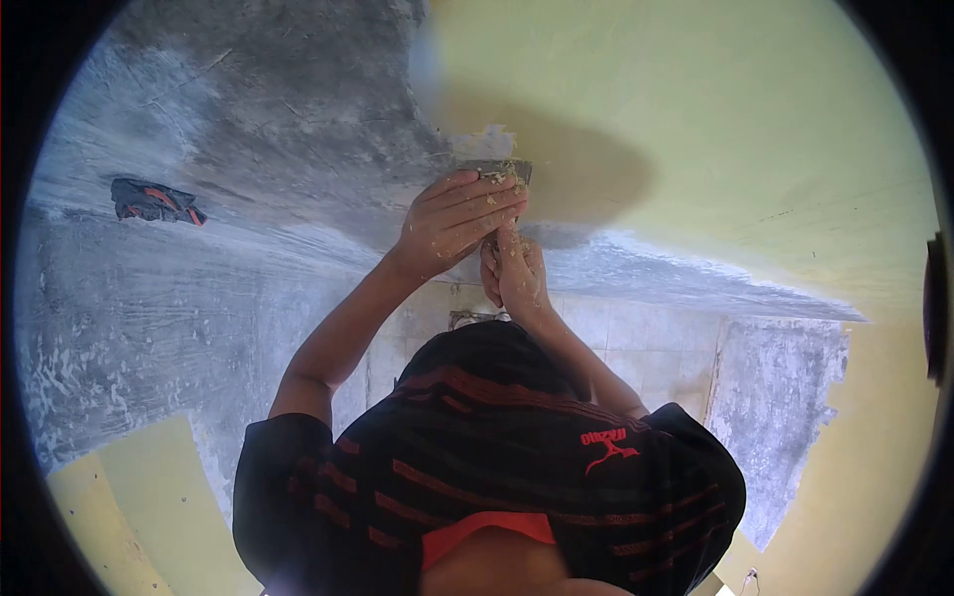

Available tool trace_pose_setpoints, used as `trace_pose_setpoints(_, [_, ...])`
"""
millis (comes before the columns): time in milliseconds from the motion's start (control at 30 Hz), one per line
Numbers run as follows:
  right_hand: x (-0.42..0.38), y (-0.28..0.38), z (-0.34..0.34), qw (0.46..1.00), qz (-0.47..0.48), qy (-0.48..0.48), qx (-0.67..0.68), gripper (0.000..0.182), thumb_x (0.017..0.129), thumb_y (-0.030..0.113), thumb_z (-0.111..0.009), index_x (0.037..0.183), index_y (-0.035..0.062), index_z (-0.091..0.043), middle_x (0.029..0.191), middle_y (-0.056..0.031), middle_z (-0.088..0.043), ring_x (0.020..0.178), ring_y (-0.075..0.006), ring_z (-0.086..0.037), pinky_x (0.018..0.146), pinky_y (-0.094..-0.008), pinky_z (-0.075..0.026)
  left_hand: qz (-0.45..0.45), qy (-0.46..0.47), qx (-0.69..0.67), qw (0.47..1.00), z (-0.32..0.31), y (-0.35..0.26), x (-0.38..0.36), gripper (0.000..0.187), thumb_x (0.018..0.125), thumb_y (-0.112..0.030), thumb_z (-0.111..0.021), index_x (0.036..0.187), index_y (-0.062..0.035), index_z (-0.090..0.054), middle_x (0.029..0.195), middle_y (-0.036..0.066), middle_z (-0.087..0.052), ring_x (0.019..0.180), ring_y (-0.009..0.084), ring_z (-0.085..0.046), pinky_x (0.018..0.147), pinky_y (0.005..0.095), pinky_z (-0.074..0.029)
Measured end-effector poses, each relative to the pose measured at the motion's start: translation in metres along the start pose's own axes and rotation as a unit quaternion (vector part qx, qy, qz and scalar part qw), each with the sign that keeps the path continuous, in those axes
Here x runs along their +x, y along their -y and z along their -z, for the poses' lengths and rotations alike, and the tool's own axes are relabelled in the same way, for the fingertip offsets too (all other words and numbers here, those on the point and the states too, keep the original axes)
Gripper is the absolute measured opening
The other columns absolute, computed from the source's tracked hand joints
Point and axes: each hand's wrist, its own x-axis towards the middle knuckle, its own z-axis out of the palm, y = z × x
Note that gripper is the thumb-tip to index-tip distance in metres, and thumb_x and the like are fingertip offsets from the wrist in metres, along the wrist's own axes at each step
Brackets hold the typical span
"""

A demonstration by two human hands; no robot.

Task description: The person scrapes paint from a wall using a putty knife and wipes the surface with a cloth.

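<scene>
Both my hands are at a flat scraper (524,171) held against the wall, where yellow paint (696,129) meets bare grey plaster (308,109). My left hand (462,219) lies across the scraper, its fingers straight, pressed together and bearing on the blade. Just below it, my right hand (519,276) is closed round the handle, which is mostly hidden. Yellowish flakes cling to the fingers of both hands and to the blade. A small patch of pale, scraped wall (487,142) shows just above the blade.
A dark cloth-like thing with red-orange parts (157,203) is at the left. Pale floor tiles (636,338) show beyond my torso. Another grey patch bordered by yellow paint (775,407) is at the right. A dark object (934,308) stands at the far right edge.
</scene>
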Motion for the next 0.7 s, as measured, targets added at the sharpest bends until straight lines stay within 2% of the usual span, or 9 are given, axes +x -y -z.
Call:
trace_pose_setpoints(433, [0.001,0.005,-0.010,1.000,0.005,-0.026,0.003,0.060,0.114,0.052,-0.043,0.069,0.0119,-0.044,0.055,0.0019,-0.041,0.042,-0.0085,-0.038,0.038,-0.0267,-0.027,-0.010,-0.004,0.002,1.000,0.002,0.005,0.001,0.025,0.094,-0.012,-0.071,0.117,-0.0158,-0.081,0.125,-0.002,-0.078,0.122,0.0146,-0.071,0.108,0.0356,-0.049])
trace_pose_setpoints(500, [0.003,0.003,-0.007,1.000,0.006,-0.017,0.010,0.060,0.114,0.051,-0.043,0.069,0.0119,-0.044,0.055,0.0020,-0.041,0.042,-0.0085,-0.038,0.038,-0.0266,-0.027,-0.024,-0.012,0.015,1.000,0.002,0.006,0.002,0.029,0.091,-0.016,-0.072,0.119,-0.0161,-0.080,0.126,-0.002,-0.078,0.119,0.0133,-0.072,0.106,0.0338,-0.053])
trace_pose_setpoints(700, [0.003,0.005,-0.010,0.999,-0.001,-0.034,0.009,0.060,0.115,0.050,-0.043,0.069,0.0117,-0.045,0.055,0.0022,-0.041,0.041,-0.0084,-0.037,0.038,-0.0264,-0.027,-0.028,-0.011,0.019,0.999,0.006,0.005,0.004,0.028,0.091,-0.016,-0.072,0.119,-0.0150,-0.079,0.126,-0.001,-0.078,0.120,0.0134,-0.072,0.106,0.0339,-0.053])
